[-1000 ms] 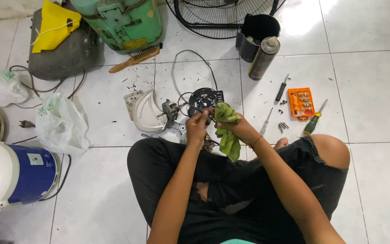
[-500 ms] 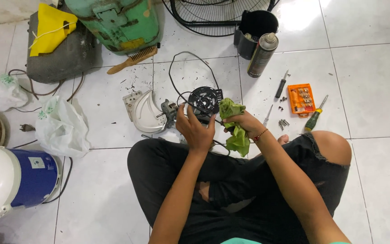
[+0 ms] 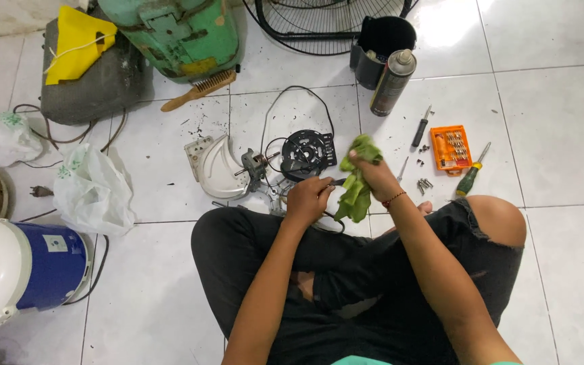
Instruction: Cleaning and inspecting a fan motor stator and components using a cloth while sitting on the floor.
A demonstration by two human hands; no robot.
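a: what's in the hands?
b: the right hand (image 3: 375,177) grips a green rag (image 3: 356,184), and the left hand (image 3: 309,200) is curled around a small dark part (image 3: 338,182) beside it.
a: where's that?
b: above the lap, just in front of the black fan motor housing (image 3: 307,153) on the tile floor (image 3: 562,128).

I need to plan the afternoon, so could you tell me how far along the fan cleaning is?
Done: motor housing stripped out, white cover and fan grille set aside. In hand: right hand wipes with the green rag while the left hand steadies a small part. Left: loose screws show reassembly remains.
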